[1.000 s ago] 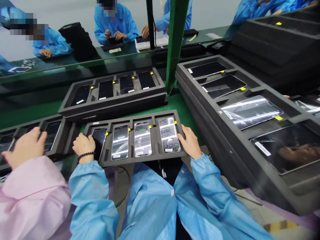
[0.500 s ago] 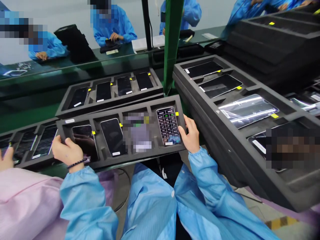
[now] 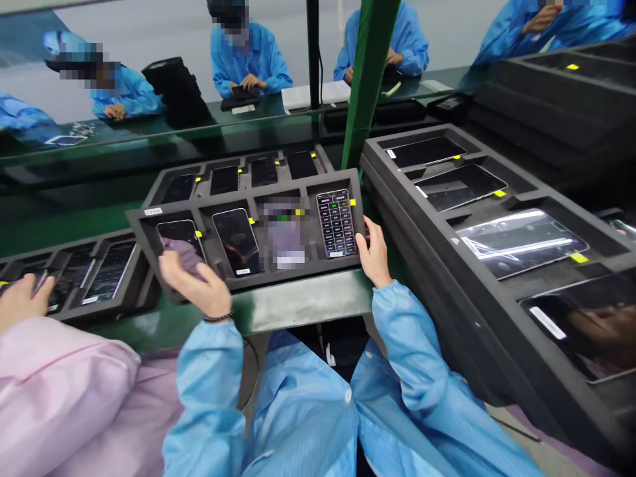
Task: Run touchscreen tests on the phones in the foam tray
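A dark grey foam tray (image 3: 142, 228) lies before me, overlapping another tray behind it. Its pockets hold phones: a lit phone (image 3: 335, 225) with a grid of labelled boxes at the right, a dark-screened phone (image 3: 236, 245) left of centre, and a dark phone (image 3: 179, 235) at the left end. Between them a third-pocket phone (image 3: 285, 232) is blurred out. My right hand (image 3: 373, 253) grips the tray's right end, thumb on the rim. Over the front left corner hovers my left hand (image 3: 201, 285), fingers apart, partly covering the left phone; contact is unclear.
To the right, a foam tray (image 3: 447, 232) of larger phones tops a stack. A rear tray (image 3: 171, 173) holds more phones. At left, a co-worker's hand (image 3: 27, 301) reaches over a phone tray (image 3: 126, 281). A green post (image 3: 368, 86) rises behind; several people work opposite.
The tray has moved away from me, uncovering the bench's front edge. My left hand has let go of its left end and come right. My right hand keeps its hold.
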Demonstrator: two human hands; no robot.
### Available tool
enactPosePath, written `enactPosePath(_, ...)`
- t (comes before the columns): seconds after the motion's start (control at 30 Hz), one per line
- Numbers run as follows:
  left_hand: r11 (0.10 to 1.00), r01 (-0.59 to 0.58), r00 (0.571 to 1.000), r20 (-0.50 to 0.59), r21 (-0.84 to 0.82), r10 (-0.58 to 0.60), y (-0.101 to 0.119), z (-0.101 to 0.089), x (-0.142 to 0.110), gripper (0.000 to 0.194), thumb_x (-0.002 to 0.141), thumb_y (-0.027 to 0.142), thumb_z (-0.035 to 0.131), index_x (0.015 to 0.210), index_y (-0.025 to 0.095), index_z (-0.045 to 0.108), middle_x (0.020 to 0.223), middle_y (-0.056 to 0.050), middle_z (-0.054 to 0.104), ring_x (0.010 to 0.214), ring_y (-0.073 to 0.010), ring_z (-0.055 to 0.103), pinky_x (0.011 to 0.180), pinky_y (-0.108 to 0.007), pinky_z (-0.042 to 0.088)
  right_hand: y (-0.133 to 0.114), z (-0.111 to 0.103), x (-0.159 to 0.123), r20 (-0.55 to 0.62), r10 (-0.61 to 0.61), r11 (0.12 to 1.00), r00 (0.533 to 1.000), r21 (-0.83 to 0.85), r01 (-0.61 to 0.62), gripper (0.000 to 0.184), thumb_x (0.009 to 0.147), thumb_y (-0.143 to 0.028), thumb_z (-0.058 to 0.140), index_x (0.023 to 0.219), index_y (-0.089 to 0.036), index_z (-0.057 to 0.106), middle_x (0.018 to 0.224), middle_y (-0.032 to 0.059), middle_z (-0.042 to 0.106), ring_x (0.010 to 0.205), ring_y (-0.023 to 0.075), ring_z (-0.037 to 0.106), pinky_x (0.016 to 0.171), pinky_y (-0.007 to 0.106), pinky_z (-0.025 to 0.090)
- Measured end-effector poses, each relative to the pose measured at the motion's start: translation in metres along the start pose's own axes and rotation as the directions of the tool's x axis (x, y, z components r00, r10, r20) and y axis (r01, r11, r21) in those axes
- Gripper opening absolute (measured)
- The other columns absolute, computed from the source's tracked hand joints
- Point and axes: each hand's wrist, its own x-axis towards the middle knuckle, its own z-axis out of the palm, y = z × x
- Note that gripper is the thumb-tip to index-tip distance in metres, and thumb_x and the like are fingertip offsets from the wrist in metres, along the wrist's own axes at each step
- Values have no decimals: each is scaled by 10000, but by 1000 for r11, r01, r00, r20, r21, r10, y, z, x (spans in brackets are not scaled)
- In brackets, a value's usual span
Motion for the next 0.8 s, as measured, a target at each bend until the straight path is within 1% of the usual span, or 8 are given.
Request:
enactPosePath(0.03,997,-63,995,72,-35,66,12,1,-18,550,989,328,350,1462,55,417,1520,-243,414,1494,-269,316,1249,-467,224,0,-1,-1,8,1,1000,1000,-2,-1,498,1002,-411,397,1457,-213,441,1387,140,553,1299,268,527,1050,474,491)
enactPosePath(0.1,984,-166,953,246,-68,178,33,6,-46,531,986,351,373,1456,128,475,1558,-214,389,1534,-306,244,1264,-558,123,0,-1,-1,19,3,1000,1000,-5,-3,496,1002,-415,395,1455,-218,439,1398,137,551,1317,273,513,1079,495,466)
enactPosePath(0.17,972,-222,908,349,-71,233,46,15,-59,506,985,355,391,1441,181,523,1601,-188,342,1556,-337,171,1247,-632,52,0,-1,-1,22,4,1000,1000,-6,-4,497,1003,-417,386,1456,-217,434,1404,138,549,1323,275,507,1090,504,455)
enactPosePath(0.23,965,-252,879,401,-68,258,55,26,-60,492,990,355,392,1426,189,549,1621,-181,314,1562,-347,138,1233,-664,47,0,0,0,21,5,1000,1000,-5,-5,495,1006,-418,376,1453,-214,433,1404,138,550,1320,273,509,1096,503,450)
enactPosePath(0.33,958,-279,855,437,-64,279,61,36,-53,498,997,365,395,1414,148,558,1622,-199,301,1562,-349,138,1233,-667,58,1,0,0,16,3,1000,1000,-1,-3,494,1009,-431,365,1443,-210,443,1389,139,560,1307,272,520,1099,503,445)
enactPosePath(0.53,957,-284,869,406,-64,285,71,38,-54,534,997,367,404,1476,144,486,1633,-206,266,1563,-349,126,1233,-670,27,2,0,-1,5,3,1000,1000,5,-3,504,1011,-453,350,1436,-201,449,1382,144,562,1296,274,527,1093,506,448)
enactPosePath(0.73,890,-411,776,437,-196,454,82,42,-59,494,1002,380,394,1450,222,530,1620,-156,328,1558,-318,179,1249,-638,33,2,0,0,10,12,1000,1000,9,-12,489,1012,-445,349,1429,-214,457,1374,138,569,1291,273,533,1081,506,461)
enactPosePath(0.8,888,-406,799,387,-217,460,82,41,-60,475,1008,358,368,1417,223,568,1604,-150,364,1556,-297,196,1257,-623,45,2,0,0,12,12,1000,1000,12,-13,487,1011,-439,349,1428,-212,458,1375,138,570,1293,272,533,1081,503,462)
